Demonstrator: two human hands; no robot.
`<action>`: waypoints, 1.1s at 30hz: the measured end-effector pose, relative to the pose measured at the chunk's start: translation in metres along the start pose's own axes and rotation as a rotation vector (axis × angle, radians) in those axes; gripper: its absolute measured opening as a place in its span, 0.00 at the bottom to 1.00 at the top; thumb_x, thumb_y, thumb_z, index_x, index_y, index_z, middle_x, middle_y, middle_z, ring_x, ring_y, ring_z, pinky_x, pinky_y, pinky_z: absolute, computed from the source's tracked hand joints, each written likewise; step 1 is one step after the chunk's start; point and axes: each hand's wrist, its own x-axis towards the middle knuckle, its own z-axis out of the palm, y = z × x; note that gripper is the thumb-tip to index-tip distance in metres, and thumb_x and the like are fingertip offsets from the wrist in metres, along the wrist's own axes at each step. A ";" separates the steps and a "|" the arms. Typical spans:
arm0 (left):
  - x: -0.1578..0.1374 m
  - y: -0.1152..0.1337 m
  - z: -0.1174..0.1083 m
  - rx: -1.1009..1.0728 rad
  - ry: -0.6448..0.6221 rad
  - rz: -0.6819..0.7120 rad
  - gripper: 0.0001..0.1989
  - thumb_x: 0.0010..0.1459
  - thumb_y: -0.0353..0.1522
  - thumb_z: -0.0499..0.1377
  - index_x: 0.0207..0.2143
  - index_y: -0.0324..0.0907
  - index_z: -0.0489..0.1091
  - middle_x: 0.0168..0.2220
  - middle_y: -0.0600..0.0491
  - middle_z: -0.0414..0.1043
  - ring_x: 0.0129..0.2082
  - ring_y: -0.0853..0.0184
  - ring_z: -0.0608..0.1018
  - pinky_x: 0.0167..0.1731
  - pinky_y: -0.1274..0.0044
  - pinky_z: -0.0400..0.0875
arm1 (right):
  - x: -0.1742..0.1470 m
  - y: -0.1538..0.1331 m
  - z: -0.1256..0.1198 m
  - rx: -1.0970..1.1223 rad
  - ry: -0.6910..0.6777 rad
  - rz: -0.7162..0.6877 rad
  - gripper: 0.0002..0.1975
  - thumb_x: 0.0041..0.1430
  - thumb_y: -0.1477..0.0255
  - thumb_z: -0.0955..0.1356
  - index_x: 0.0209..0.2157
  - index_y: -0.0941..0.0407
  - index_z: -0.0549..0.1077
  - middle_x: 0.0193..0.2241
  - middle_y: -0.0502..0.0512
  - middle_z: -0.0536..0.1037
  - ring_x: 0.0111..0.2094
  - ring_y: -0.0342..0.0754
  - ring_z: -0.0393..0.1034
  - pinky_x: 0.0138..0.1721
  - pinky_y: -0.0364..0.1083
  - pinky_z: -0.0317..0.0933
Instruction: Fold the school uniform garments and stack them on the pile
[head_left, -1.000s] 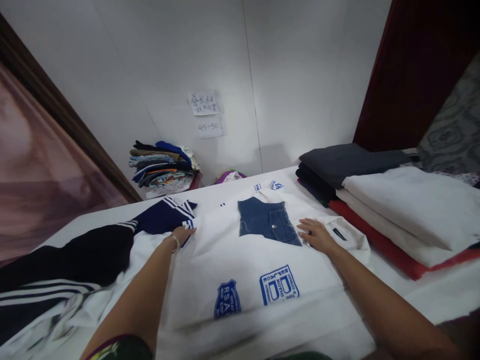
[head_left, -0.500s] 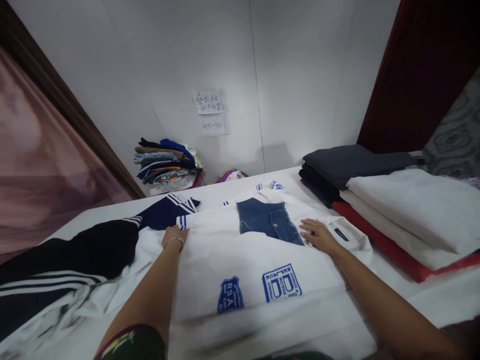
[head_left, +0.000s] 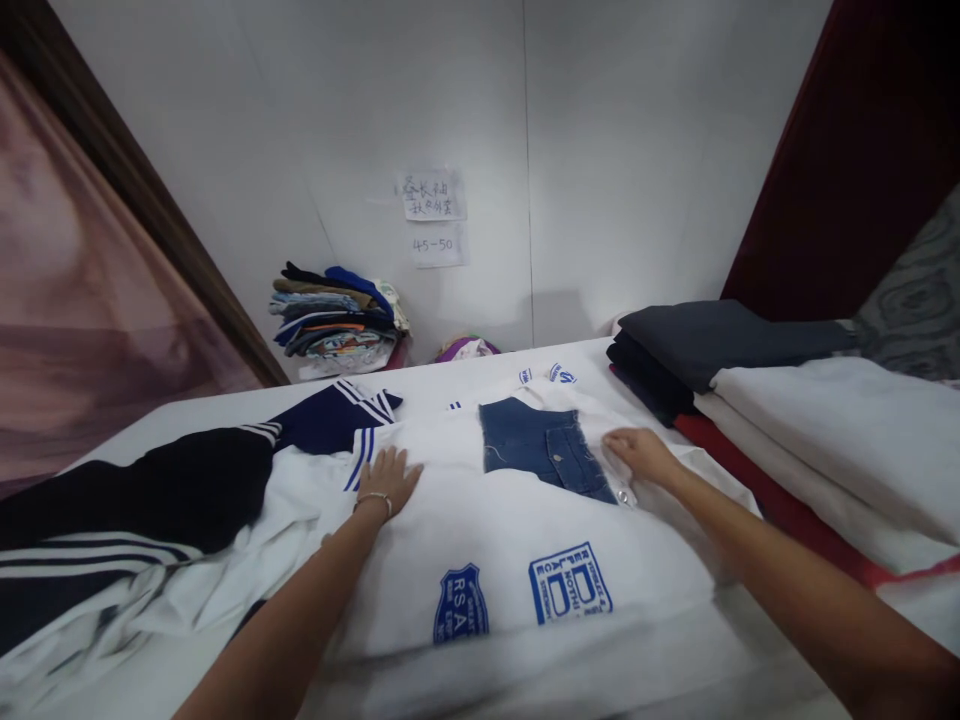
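Note:
A white jacket [head_left: 442, 510] with blue printed badges and a frayed denim panel [head_left: 529, 445] lies spread in front of me. My left hand [head_left: 390, 478], a thin bracelet at its wrist, rests flat on the jacket beside a sleeve part with blue stripes. My right hand [head_left: 639, 455] is closed on the white cloth near the jacket's collar, right of the denim panel, pinching it up a little. A metal snap shows just below those fingers.
Folded clothes in grey, white and red form a stack [head_left: 832, 430] on the right. Black and navy striped garments [head_left: 150, 490] lie at the left. Behind the white table [head_left: 202, 415], a pile of folded clothes [head_left: 337, 315] stands by the wall with handwritten paper signs [head_left: 435, 195].
My left hand has shifted right from the striped sleeve edge and now lies flat. My right hand has gone from spread fingers to a closed grip, lifting the cloth and covering the collar label.

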 end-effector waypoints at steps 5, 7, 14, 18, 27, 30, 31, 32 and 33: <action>0.000 0.000 -0.002 -0.006 0.012 -0.002 0.34 0.63 0.47 0.37 0.65 0.38 0.49 0.68 0.47 0.41 0.67 0.57 0.45 0.62 0.59 0.42 | 0.102 -0.028 -0.011 -0.017 0.091 0.100 0.20 0.59 0.66 0.62 0.50 0.57 0.73 0.52 0.56 0.73 0.54 0.51 0.65 0.56 0.45 0.55; -0.001 0.000 -0.002 -0.007 0.019 -0.006 0.33 0.63 0.47 0.38 0.65 0.38 0.50 0.67 0.47 0.42 0.67 0.57 0.45 0.62 0.59 0.42 | 0.141 -0.032 -0.003 -0.013 0.102 0.156 0.22 0.60 0.66 0.62 0.54 0.60 0.69 0.56 0.59 0.68 0.58 0.52 0.61 0.57 0.45 0.52; -0.002 0.000 0.003 -0.002 0.059 -0.010 0.32 0.63 0.46 0.40 0.64 0.39 0.52 0.67 0.47 0.44 0.66 0.57 0.46 0.62 0.60 0.43 | 0.215 -0.023 0.033 0.111 0.105 0.398 0.22 0.55 0.66 0.69 0.49 0.64 0.70 0.50 0.68 0.72 0.53 0.58 0.66 0.51 0.51 0.59; -0.003 0.001 0.004 -0.005 0.070 -0.008 0.31 0.63 0.46 0.41 0.64 0.39 0.53 0.67 0.47 0.45 0.66 0.57 0.47 0.62 0.60 0.44 | 0.225 -0.031 0.040 0.278 0.151 0.378 0.15 0.58 0.62 0.67 0.39 0.59 0.73 0.37 0.56 0.77 0.39 0.48 0.72 0.43 0.51 0.65; -0.001 0.001 0.004 -0.040 0.063 0.011 0.32 0.63 0.46 0.40 0.64 0.39 0.52 0.67 0.48 0.44 0.66 0.58 0.46 0.62 0.59 0.43 | 0.155 -0.001 -0.006 0.555 0.393 0.279 0.21 0.53 0.60 0.63 0.46 0.56 0.70 0.32 0.51 0.77 0.32 0.45 0.71 0.29 0.42 0.65; -0.001 0.002 0.004 -0.044 0.055 0.008 0.32 0.63 0.46 0.39 0.64 0.39 0.52 0.67 0.48 0.44 0.67 0.58 0.45 0.62 0.59 0.42 | 0.113 0.019 -0.007 0.457 0.198 0.340 0.17 0.43 0.66 0.70 0.37 0.58 0.75 0.24 0.51 0.76 0.26 0.47 0.71 0.26 0.44 0.65; -0.002 0.002 0.004 -0.044 0.055 0.010 0.32 0.63 0.46 0.39 0.64 0.39 0.52 0.67 0.48 0.44 0.67 0.58 0.46 0.62 0.59 0.42 | 0.104 0.023 -0.007 0.409 0.143 0.347 0.15 0.40 0.69 0.71 0.34 0.58 0.76 0.22 0.51 0.76 0.25 0.48 0.71 0.26 0.45 0.66; -0.002 0.003 0.003 -0.044 0.057 0.012 0.32 0.63 0.46 0.40 0.64 0.39 0.52 0.67 0.47 0.44 0.67 0.58 0.46 0.62 0.59 0.42 | 0.098 0.023 -0.008 0.354 0.101 0.346 0.15 0.39 0.72 0.71 0.33 0.58 0.76 0.22 0.52 0.76 0.26 0.49 0.72 0.28 0.46 0.67; -0.003 0.003 0.003 -0.045 0.062 0.013 0.32 0.63 0.46 0.40 0.64 0.40 0.52 0.67 0.47 0.45 0.67 0.58 0.46 0.62 0.59 0.42 | 0.096 0.021 -0.009 0.294 0.076 0.336 0.16 0.38 0.73 0.71 0.34 0.57 0.77 0.24 0.54 0.78 0.29 0.51 0.73 0.31 0.48 0.67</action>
